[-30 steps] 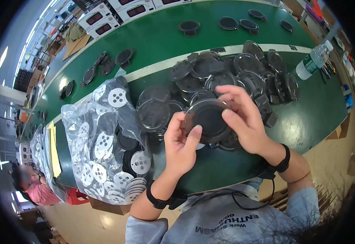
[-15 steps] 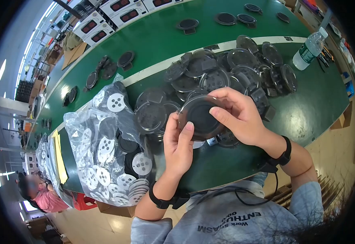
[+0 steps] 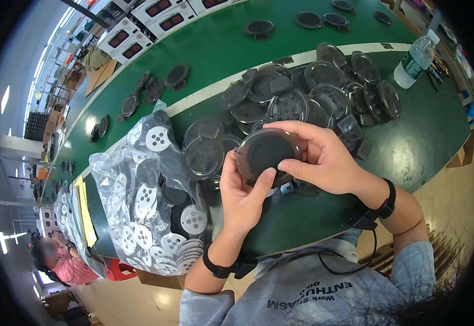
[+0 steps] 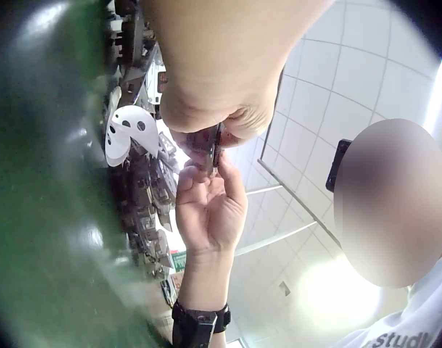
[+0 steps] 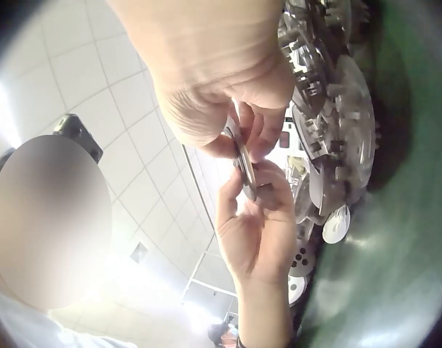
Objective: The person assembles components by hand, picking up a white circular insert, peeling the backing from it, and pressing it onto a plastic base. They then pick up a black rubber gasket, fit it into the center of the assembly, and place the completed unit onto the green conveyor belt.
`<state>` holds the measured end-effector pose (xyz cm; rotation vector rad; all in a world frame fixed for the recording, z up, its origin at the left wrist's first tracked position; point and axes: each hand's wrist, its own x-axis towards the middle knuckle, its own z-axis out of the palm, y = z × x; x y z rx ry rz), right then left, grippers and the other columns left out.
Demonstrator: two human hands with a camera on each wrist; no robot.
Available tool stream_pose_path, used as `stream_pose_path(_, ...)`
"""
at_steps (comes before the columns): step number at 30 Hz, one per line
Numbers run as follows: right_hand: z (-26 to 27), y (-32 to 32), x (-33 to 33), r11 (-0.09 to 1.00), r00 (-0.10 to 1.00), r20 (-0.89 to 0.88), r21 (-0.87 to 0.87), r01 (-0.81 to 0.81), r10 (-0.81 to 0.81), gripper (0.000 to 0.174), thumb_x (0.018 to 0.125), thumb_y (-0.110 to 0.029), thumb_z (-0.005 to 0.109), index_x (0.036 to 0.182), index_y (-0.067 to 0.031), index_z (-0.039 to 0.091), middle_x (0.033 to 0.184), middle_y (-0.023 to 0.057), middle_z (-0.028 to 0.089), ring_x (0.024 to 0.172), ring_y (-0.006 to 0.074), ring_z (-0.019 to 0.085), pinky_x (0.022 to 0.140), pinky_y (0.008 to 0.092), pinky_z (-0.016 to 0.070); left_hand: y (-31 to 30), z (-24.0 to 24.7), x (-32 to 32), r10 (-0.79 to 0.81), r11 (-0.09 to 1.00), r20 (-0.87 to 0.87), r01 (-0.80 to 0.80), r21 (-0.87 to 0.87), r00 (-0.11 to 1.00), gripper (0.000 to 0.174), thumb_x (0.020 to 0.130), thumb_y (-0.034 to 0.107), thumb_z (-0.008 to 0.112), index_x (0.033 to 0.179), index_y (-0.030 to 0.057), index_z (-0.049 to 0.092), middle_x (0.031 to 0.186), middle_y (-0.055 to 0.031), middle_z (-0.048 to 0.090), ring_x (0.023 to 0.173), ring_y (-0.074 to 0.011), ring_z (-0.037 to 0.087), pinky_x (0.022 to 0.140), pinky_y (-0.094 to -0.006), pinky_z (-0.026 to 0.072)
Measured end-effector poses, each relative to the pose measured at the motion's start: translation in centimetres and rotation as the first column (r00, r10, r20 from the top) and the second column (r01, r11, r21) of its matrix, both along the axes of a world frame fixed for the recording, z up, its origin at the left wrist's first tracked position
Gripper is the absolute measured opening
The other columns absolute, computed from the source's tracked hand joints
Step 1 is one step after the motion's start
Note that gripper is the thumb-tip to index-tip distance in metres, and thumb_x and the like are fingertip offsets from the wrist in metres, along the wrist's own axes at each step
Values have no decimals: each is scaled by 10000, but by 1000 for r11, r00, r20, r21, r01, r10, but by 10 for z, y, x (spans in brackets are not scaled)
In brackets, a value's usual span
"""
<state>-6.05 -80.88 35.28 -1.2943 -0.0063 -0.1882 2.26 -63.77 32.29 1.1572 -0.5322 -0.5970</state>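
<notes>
Both hands hold a round, dark see-through plastic disc [image 3: 268, 151] with a black centre, raised over the near side of the green table. At its lower left, my left hand [image 3: 241, 202] pinches it, thumb on the face and fingers behind. My right hand [image 3: 330, 163] grips the right side, its thumb lying close beside the left thumb low on the face. Seen edge-on in the right wrist view, the thin disc [image 5: 244, 163] stands between the two hands' fingertips. Its underside is hidden from the head view.
Behind the hands lies a heap of similar dark discs [image 3: 280, 103]. A clear plastic bag [image 3: 102, 179] of white discs with holes [image 3: 193, 219] is at the left. A water bottle [image 3: 415, 62] stands at the right. More discs [image 3: 259, 27] and white boxes [image 3: 166, 19] sit farther back.
The right thumb has slid from the disc's upper right down toward the left thumb. Held by both hands, the disc has shifted slightly left in the head view.
</notes>
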Motion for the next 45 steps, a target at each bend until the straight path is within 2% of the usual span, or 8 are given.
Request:
stream_pose_path(12,-5,1,-2,992,998,43,-114,45,-40,440,899,10,669,1324,5,555,1128,50,656,931,67,603,820,259,527,0,1,-3,51,992,-29,-55,-117,998,320,949,11,619,1207,47,432,1219,-96,588,1130,-159,572,995,-317,445)
stream_pose_path(27,-4,-5,-4,956,978,175,-249,157,-115,161,890,-82,737,1003,21,689,816,38,670,728,73,592,649,248,496,3,1,-2,74,984,315,-17,-177,946,250,957,83,655,1141,31,493,1113,-102,578,921,-116,535,821,-251,440)
stream_pose_path(34,5,0,-5,913,992,16,-388,124,-128,139,902,-118,713,929,7,658,717,-24,607,611,12,513,498,210,410,5,10,-3,45,998,246,-32,-57,968,250,1032,176,555,1228,20,542,1115,-34,614,1013,-85,553,876,-254,451)
stream_pose_path(37,18,-1,6,927,975,-104,-344,151,-198,194,944,-195,673,1036,-24,673,736,-29,638,533,0,520,435,161,394,16,17,8,-17,993,310,-19,114,951,312,999,113,567,1291,8,533,1154,-65,621,1029,-137,592,865,-284,478)
stream_pose_path(40,38,-24,32,911,955,-186,-386,143,-229,306,966,-307,645,1044,-12,664,729,11,651,478,30,538,370,181,393,55,57,-3,55,937,668,-270,223,742,399,891,26,649,1281,-11,573,1152,-143,649,1014,-237,648,842,-330,530)
stream_pose_path(42,46,-48,62,879,938,-215,-451,153,-274,316,964,-326,645,991,-11,652,721,18,641,483,51,550,378,191,409,93,70,4,71,845,839,-479,236,539,219,873,17,660,1090,0,680,1014,-148,684,913,-250,685,809,-328,538)
stream_pose_path(43,47,-64,80,866,927,-235,-475,154,-293,320,963,-331,646,961,-11,643,718,15,633,495,60,559,394,195,425,110,75,8,90,778,835,-561,281,543,187,852,22,680,1038,-1,688,986,-166,689,877,-294,688,791,-349,536)
stream_pose_path(45,35,-113,130,911,906,-334,-396,116,-260,282,954,-291,662,934,-13,621,773,32,632,606,78,609,496,209,492,154,77,44,-144,566,880,-692,448,452,218,808,47,718,1018,-5,685,1022,-195,684,932,-386,651,830,-411,520)
